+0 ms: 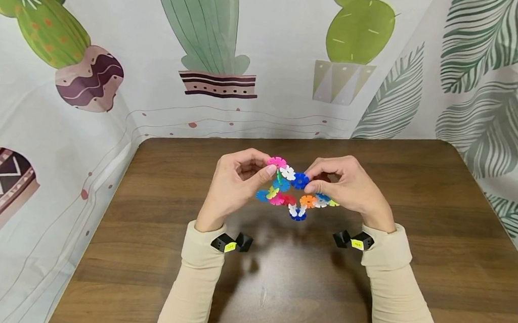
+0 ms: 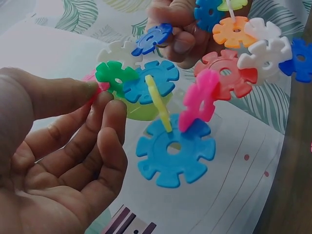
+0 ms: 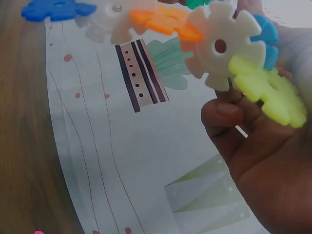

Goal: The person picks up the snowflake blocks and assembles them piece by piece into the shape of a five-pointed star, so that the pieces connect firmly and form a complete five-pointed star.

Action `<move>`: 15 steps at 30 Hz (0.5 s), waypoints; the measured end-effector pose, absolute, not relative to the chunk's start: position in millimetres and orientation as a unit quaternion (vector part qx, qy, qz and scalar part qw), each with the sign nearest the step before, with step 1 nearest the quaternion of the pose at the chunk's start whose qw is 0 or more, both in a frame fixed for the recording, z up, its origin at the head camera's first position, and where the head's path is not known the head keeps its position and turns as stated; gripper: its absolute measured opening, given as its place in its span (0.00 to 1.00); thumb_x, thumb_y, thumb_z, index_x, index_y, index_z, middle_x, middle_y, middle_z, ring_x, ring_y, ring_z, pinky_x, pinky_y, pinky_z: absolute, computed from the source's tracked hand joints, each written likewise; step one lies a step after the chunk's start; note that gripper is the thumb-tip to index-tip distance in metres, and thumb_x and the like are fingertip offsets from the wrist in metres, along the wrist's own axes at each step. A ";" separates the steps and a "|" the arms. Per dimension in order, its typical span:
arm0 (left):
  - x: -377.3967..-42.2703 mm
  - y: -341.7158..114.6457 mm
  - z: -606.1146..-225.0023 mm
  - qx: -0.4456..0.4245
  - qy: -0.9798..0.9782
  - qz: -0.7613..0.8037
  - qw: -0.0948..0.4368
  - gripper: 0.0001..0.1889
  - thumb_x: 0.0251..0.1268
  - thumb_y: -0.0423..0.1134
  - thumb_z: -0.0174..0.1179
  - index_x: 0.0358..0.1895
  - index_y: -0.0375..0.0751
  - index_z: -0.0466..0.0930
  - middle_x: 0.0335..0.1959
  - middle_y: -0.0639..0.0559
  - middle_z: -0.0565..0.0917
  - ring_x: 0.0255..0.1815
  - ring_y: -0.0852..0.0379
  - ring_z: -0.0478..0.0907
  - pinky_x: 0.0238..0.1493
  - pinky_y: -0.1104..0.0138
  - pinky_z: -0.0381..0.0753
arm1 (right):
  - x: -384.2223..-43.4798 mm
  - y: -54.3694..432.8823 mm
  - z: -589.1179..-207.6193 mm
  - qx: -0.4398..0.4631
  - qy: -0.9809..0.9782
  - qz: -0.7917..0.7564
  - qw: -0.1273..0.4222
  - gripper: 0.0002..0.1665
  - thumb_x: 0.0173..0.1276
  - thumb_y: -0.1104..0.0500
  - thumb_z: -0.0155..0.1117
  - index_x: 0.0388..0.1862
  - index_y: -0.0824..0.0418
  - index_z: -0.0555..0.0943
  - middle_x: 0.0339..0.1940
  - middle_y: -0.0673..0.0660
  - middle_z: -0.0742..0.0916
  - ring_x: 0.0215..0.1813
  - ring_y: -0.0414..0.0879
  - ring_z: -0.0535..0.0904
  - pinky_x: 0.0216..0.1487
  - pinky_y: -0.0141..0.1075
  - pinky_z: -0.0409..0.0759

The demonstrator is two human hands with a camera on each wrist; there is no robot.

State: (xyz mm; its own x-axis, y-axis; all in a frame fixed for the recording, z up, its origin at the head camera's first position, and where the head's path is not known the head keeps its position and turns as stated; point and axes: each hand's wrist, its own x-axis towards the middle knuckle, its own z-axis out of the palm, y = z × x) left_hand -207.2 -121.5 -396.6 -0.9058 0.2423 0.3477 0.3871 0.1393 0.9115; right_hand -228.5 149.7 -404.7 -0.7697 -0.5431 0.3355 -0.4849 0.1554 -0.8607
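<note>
Both hands hold up a chain of interlocking plastic snowflake discs (image 1: pixel 281 184) above the table. With thumb and fingertips my left hand (image 1: pixel 236 180) pinches a pink disc (image 1: pixel 277 162) at the upper left of the chain. On the other side my right hand (image 1: pixel 350 186) pinches a dark blue disc (image 1: pixel 300 180). White, green, light blue, yellow, red and orange discs link into a loop below. A dark blue disc (image 1: pixel 298 216) joins two white ones at its lowest point. In the right wrist view, a yellow disc (image 3: pixel 273 95) hangs before the right hand and hides part of its fingers.
A brown wooden table (image 1: pixel 165 255) lies beneath the hands. Behind and at the sides hangs a white cloth (image 1: pixel 286 47) printed with cacti and leaves. A small black camera (image 1: pixel 229 243) sits on the left wrist, another (image 1: pixel 355 240) on the right.
</note>
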 end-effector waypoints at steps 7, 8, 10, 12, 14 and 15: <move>-207.6 -122.1 -398.0 -0.209 -0.754 -0.620 0.059 0.05 0.72 0.35 0.71 0.44 0.37 0.89 0.38 0.41 0.90 0.37 0.57 0.88 0.44 0.69 0.91 | -228.3 148.8 -405.7 -0.336 0.766 -0.548 0.000 0.09 0.66 0.68 0.79 0.35 0.53 0.93 0.30 0.49 0.90 0.29 0.43 0.76 0.25 0.36 0.70; -207.6 -121.9 -398.0 -0.209 -0.754 -0.620 0.059 0.05 0.71 0.35 0.71 0.44 0.37 0.89 0.38 0.41 0.90 0.36 0.57 0.88 0.44 0.69 0.91 | -228.0 148.7 -405.9 -0.335 0.767 -0.548 -0.004 0.09 0.65 0.68 0.79 0.35 0.53 0.92 0.29 0.48 0.89 0.28 0.43 0.74 0.25 0.37 0.69; -207.5 -121.3 -397.9 -0.210 -0.754 -0.620 0.059 0.05 0.71 0.35 0.71 0.43 0.37 0.89 0.37 0.41 0.90 0.36 0.57 0.87 0.44 0.69 0.91 | -227.5 148.5 -406.4 -0.335 0.766 -0.549 -0.010 0.09 0.65 0.68 0.79 0.33 0.53 0.92 0.28 0.48 0.88 0.26 0.44 0.72 0.25 0.37 0.68; -207.3 -120.4 -397.5 -0.210 -0.753 -0.621 0.058 0.05 0.71 0.35 0.71 0.43 0.37 0.89 0.37 0.41 0.90 0.36 0.57 0.87 0.44 0.69 0.91 | -227.7 148.7 -406.9 -0.339 0.761 -0.552 -0.016 0.09 0.65 0.69 0.79 0.33 0.54 0.92 0.27 0.49 0.87 0.26 0.44 0.71 0.25 0.37 0.67; -207.0 -119.6 -397.4 -0.210 -0.753 -0.621 0.057 0.05 0.71 0.35 0.71 0.43 0.38 0.89 0.37 0.42 0.90 0.36 0.57 0.88 0.45 0.68 0.91 | -227.8 148.6 -407.7 -0.346 0.756 -0.554 -0.022 0.10 0.64 0.70 0.79 0.33 0.54 0.92 0.26 0.49 0.87 0.26 0.43 0.71 0.25 0.36 0.66; -206.8 -119.2 -397.4 -0.209 -0.753 -0.621 0.057 0.05 0.71 0.35 0.71 0.43 0.38 0.89 0.37 0.42 0.90 0.36 0.57 0.88 0.45 0.68 0.91 | -228.0 148.6 -407.9 -0.349 0.755 -0.555 -0.024 0.12 0.64 0.71 0.79 0.32 0.53 0.92 0.26 0.49 0.86 0.26 0.43 0.71 0.25 0.36 0.66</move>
